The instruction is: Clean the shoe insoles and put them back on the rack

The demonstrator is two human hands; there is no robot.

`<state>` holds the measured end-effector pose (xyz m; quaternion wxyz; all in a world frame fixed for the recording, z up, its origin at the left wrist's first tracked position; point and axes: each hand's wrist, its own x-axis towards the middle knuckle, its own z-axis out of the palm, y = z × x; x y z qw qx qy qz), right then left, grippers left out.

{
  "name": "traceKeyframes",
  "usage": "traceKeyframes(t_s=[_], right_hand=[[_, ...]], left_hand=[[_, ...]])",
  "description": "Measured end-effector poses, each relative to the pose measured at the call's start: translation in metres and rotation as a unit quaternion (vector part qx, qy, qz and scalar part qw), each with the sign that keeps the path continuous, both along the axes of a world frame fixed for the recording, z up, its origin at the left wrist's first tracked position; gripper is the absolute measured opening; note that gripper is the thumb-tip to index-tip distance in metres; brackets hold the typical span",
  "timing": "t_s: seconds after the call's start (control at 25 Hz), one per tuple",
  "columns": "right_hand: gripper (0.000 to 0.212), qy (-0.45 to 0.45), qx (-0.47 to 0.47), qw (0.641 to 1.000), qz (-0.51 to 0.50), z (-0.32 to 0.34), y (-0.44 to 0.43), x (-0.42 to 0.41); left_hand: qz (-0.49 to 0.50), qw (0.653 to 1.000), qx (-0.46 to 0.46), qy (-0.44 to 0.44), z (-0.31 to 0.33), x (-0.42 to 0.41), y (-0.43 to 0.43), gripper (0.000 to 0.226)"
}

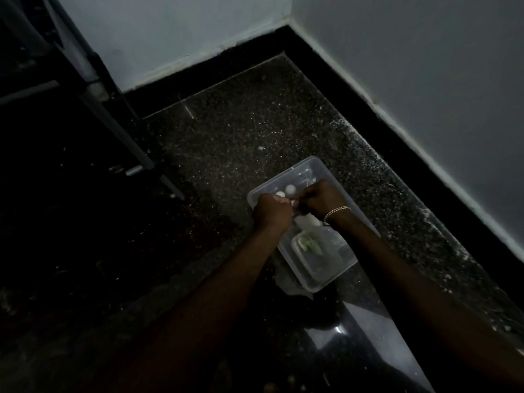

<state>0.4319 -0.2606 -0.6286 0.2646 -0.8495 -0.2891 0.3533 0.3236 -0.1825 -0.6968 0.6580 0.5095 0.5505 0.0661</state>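
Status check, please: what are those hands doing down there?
Left hand and right hand closed together over clear plastic tub. Held item unclear. No insoles visible.

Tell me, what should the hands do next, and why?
Probably lift out the small white thing they pinch together. Both the left hand and right hand are closed over the clear tub on the floor, and no insole shows yet.
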Motion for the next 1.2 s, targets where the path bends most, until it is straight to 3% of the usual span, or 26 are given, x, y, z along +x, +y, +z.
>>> traceKeyframes(t_s=[0.16, 0.32, 0.48, 0.64, 0.88, 1.08, 1.2], right_hand=[[0.01, 0.003, -0.018, 1.0, -0.017, -0.01, -0.007, 0.009], [0.012, 0.014, -0.029, 0.999, -0.02, -0.018, -0.011, 0.014], [0.013, 0.028, -0.028, 0.999, -0.02, -0.023, -0.009, 0.009], [0.013, 0.009, -0.029, 0.999, -0.016, -0.029, -0.004, 0.008], [0.014, -0.012, -0.035, 0.999, -0.008, -0.033, -0.004, 0.007], [0.014, -0.026, -0.005, 0.999, -0.019, -0.032, -0.009, 0.01], [0.016, -0.106, 0.011, 0.994, -0.001, -0.022, -0.009, 0.003]], left_hand=[[-0.008, 1.0, -0.024, 0.016, -0.046, 0.018, 0.002, 0.032], [-0.006, 0.999, -0.021, 0.025, 0.017, 0.018, -0.011, 0.038], [0.033, 0.998, -0.04, 0.036, 0.009, 0.016, -0.01, 0.058], [0.051, 0.997, -0.055, 0.028, -0.034, 0.018, -0.003, 0.054], [0.05, 0.996, -0.065, 0.018, -0.01, 0.013, -0.004, 0.058], [0.014, 1.0, 0.01, 0.025, 0.04, -0.009, -0.007, 0.036], [-0.03, 0.995, 0.089, -0.016, 0.058, -0.027, -0.007, 0.028]])
